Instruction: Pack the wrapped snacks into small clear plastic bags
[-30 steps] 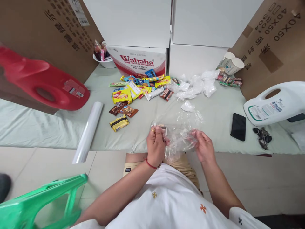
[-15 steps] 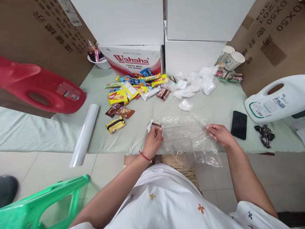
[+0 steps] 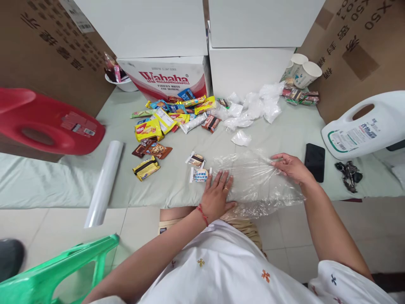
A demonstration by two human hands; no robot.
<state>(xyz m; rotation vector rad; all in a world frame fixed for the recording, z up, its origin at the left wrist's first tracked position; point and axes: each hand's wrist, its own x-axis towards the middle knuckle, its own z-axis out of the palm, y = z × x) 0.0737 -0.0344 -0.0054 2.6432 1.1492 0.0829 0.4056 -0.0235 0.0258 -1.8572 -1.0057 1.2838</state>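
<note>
At the near edge of the cloth-covered table [image 3: 171, 190], I spread a clear plastic bag [image 3: 253, 177], its lower part hanging over the edge above my lap. My left hand [image 3: 217, 196] lies palm down at the bag's left side, fingers slightly apart. My right hand [image 3: 289, 166] pinches the bag's upper right part between thumb and fingers.

Just beyond my left fingertips, two small wrapped snacks [image 3: 200, 175] lie one behind the other. Toward the table's far edge, a heap of colorful packets [image 3: 171, 114] sits before a Wahaha carton [image 3: 167, 78], beside crumpled white plastic [image 3: 253, 107]. Near the right end are a black phone [image 3: 314, 162], keys [image 3: 349, 176] and a white bottle [image 3: 360, 126]; at left, a shiny roll [image 3: 104, 183] juts over the near edge.
</note>
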